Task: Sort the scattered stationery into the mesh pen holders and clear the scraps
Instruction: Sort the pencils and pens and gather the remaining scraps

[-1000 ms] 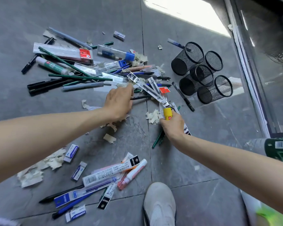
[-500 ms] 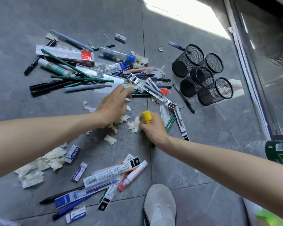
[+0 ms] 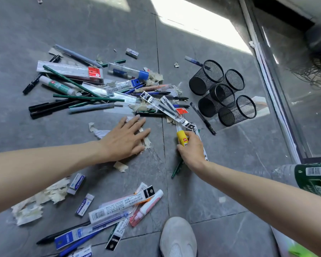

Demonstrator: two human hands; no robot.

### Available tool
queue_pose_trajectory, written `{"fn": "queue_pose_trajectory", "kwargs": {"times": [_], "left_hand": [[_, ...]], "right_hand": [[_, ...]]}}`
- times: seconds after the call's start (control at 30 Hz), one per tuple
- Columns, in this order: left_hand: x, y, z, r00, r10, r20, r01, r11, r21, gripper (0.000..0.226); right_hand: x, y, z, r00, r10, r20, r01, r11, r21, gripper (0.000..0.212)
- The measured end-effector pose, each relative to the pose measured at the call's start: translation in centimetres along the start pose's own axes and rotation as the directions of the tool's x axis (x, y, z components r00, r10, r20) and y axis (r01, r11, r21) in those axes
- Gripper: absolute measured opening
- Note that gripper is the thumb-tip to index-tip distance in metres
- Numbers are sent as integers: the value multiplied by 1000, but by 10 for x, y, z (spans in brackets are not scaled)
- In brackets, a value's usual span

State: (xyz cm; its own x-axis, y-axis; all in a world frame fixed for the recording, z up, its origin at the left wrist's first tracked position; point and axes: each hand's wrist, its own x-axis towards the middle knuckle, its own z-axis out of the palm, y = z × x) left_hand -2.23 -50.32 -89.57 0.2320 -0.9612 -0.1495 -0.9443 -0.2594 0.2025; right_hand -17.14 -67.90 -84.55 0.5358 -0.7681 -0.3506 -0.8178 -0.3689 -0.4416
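Scraps: A pale heap lay at the lower left of the frame, with more bits loose at the centre and among the pens.
Pens: Most lay crossed in a pile at the upper left, well apart from the holders. A second lot lay at the bottom centre.
Left hand: It lay flat at the centre, fingers straight and spread, pressing on a few scraps. I'd say one low drag toward the heap would serve best, palm kept down so none slid out.
Bottle: Yellow-capped, it was just right of centre, in the right hand.
Right hand: Its fingers were curled round the bottle. A green pencil poked out below it, and I couldn't tell whether the hand held that too.
Holders: Five black mesh cups were clustered at the right, empty as far as I could see. To my eye the bottle wanted lowering base first into the nearest cup, from straight above, so the light cups didn't tip.
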Motion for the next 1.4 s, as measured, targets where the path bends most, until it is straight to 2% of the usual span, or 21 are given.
{"fn": "queue_pose_trajectory", "kwargs": {"times": [0.1, 0.2, 0.27, 0.3, 0.37, 0.43, 0.5, 0.63, 0.73, 0.83, 0.93, 1.0, 1.07, 1.13, 1.27, 1.33, 1.4], "left_hand": [[-17, -11, -2, 996, 91, -25, -91, 996, -16, 64], [-39, -12, 5, 966, 245, -83, -251, 965, -78, 54], [-48, -10, 2, 964, 245, -106, -258, 957, -135, 50], [-51, -11, -1, 969, 215, -121, -231, 962, -147, 49], [-58, -13, -7, 973, 186, -139, -208, 964, -164, 50], [-68, -10, -13, 966, 223, -131, -244, 953, -179, 50], [-82, -10, -12, 968, 187, -169, -220, 954, -205, 42], [-123, -23, -7, 979, -23, -201, -28, 968, -250, 38], [-170, -26, -5, 969, -116, -216, 68, 973, -219, 44], [-216, -26, -4, 968, -190, -163, 164, 974, -158, 64], [-252, -24, 3, 980, -194, -49, 191, 980, -64, 89], [-269, -22, 7, 974, -224, 21, 224, 974, -16, 96], [-277, -23, 13, 947, -317, 54, 318, 948, -7, 97], [-273, -25, 16, 892, -446, 67, 451, 890, -70, 99], [-231, -32, 12, 772, -633, 67, 627, 738, -249, 105], [-211, -35, 9, 755, -651, 75, 638, 705, -310, 105], [-194, -36, 6, 782, -619, 69, 605, 727, -325, 101]], "right_hand": [[-1, -12, 2, 999, -33, 16, 34, 999, -30, 52], [-11, -24, 12, 993, -89, -71, 78, 987, -139, 54], [-22, -27, 20, 969, -223, -108, 185, 940, -286, 55], [-28, -27, 24, 947, -315, -58, 283, 908, -308, 56], [-39, -26, 30, 859, -490, 151, 512, 821, -253, 59], [-48, -25, 38, 701, -604, 380, 695, 698, -174, 66], [-52, -26, 50, 552, -649, 524, 807, 573, -142, 77], [-54, -39, 70, 360, -649, 670, 915, 386, -118, 99], [-58, -54, 87, 259, -649, 715, 955, 283, -89, 110], [-67, -71, 106, 209, -654, 727, 972, 218, -83, 107], [-65, -91, 119, 162, -667, 727, 984, 168, -65, 97], [-58, -102, 124, 154, -682, 715, 986, 156, -64, 92], [-48, -110, 123, 168, -712, 681, 982, 178, -57, 88], [-40, -115, 119, 168, -738, 654, 982, 186, -42, 89], [-32, -109, 104, 66, -731, 679, 996, 86, -5, 104], [-30, -97, 96, 23, -694, 720, 1000, 7, -25, 113], [-29, -82, 92, 44, -667, 744, 997, -12, -70, 118]]}}
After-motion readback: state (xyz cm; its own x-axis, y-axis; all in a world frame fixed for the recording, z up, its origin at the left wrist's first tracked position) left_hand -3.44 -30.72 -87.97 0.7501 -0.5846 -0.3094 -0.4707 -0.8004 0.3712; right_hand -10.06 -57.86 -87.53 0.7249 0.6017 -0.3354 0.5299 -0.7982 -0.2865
